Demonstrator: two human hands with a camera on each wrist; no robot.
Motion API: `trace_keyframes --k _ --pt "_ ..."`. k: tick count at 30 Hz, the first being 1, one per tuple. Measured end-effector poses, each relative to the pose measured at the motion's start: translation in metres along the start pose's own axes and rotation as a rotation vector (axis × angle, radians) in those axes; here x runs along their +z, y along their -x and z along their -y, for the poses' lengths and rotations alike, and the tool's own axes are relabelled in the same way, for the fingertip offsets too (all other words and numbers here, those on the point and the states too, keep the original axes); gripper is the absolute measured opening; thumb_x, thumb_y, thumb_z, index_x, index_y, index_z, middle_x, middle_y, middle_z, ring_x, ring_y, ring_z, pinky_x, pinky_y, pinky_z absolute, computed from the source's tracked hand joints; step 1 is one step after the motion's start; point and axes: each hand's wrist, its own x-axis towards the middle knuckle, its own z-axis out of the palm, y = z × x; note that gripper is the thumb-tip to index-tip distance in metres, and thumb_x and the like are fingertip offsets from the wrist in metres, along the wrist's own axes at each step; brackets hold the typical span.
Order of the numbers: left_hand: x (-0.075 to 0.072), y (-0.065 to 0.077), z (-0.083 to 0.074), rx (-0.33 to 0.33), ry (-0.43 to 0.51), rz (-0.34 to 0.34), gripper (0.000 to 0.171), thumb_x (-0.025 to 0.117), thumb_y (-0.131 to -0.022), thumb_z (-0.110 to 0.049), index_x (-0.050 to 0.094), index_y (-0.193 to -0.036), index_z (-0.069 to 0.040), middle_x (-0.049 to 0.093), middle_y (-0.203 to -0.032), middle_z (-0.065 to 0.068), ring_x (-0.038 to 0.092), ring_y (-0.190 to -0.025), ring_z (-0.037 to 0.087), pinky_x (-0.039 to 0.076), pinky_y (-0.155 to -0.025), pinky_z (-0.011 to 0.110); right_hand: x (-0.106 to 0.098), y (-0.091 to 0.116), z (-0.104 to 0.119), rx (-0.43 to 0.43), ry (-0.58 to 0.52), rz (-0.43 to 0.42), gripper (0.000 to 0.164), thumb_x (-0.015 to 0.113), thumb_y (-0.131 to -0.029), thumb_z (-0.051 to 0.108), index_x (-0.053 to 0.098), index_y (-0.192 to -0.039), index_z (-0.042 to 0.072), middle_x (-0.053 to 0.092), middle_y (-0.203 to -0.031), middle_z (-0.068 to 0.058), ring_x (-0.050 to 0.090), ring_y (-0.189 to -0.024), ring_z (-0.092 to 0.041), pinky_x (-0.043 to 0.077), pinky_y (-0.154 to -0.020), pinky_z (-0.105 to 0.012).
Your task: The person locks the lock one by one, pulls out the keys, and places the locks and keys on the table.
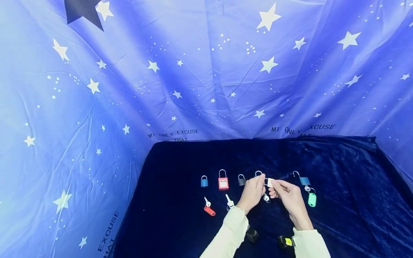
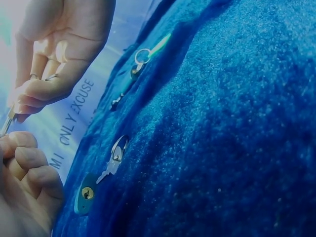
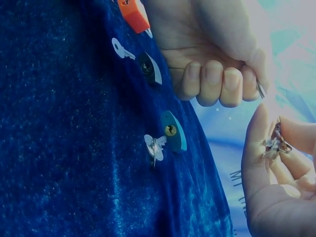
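A small brass-coloured padlock is held up between both hands, above the dark blue cloth. At its shackle, the left hand pinches with thumb and forefinger, the other fingers curled in. The right hand grips the body, and a key with a ring shows within its fingers in the right wrist view. Behind the left hand, a blue padlock is mostly hidden in the head view. Keys on a ring lie just below the hands.
Left of the hands stand a blue padlock, a red padlock and a black padlock. A red-tagged key and another key lie nearer. To the right, an unlocked blue padlock has a green-tagged key.
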Motion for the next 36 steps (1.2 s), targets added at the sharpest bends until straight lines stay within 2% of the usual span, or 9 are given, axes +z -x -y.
trace_keyframes --k 9,22,29,36 --pt "-0.0037 0.0006 -0.0016 0.01 0.009 0.018 0.053 0.035 -0.108 -0.037 0.05 -0.064 -0.011 0.045 -0.048 -0.007 0.038 -0.046 -0.003 0.033 -0.05 0.012 0.0016 0.0002 0.0005 0.011 0.003 0.003 0.046 0.057 -0.102 0.026 0.057 -0.124 -0.014 0.071 -0.076 0.006 0.066 -0.065 -0.005 0.058 -0.066 -0.022" --pt "-0.0059 -0.0027 0.0038 0.034 -0.06 0.052 0.055 0.031 -0.109 -0.038 0.052 -0.065 -0.013 0.045 -0.048 -0.008 0.039 -0.045 -0.004 0.035 -0.051 0.011 0.002 0.0005 0.0022 -0.017 0.03 0.007 0.046 0.059 -0.101 0.029 0.059 -0.122 -0.013 0.072 -0.078 0.002 0.066 -0.066 -0.007 0.058 -0.067 -0.024" --pt "-0.007 -0.0005 0.0013 0.018 -0.017 0.074 0.053 0.032 -0.109 -0.036 0.051 -0.066 -0.012 0.045 -0.047 -0.006 0.039 -0.045 -0.003 0.034 -0.051 0.012 0.0017 0.0005 0.002 -0.008 -0.026 0.027 0.036 0.06 -0.1 0.022 0.061 -0.11 -0.013 0.072 -0.076 -0.001 0.066 -0.064 -0.007 0.058 -0.064 -0.024" --pt "-0.0047 0.0018 -0.0005 0.012 0.006 0.08 0.052 0.033 -0.109 -0.035 0.048 -0.065 -0.012 0.042 -0.048 -0.007 0.037 -0.044 -0.004 0.032 -0.05 0.011 0.0 0.001 0.001 0.012 -0.054 0.032 0.029 0.058 -0.101 0.017 0.061 -0.108 -0.011 0.071 -0.075 0.002 0.065 -0.064 -0.007 0.058 -0.064 -0.023"
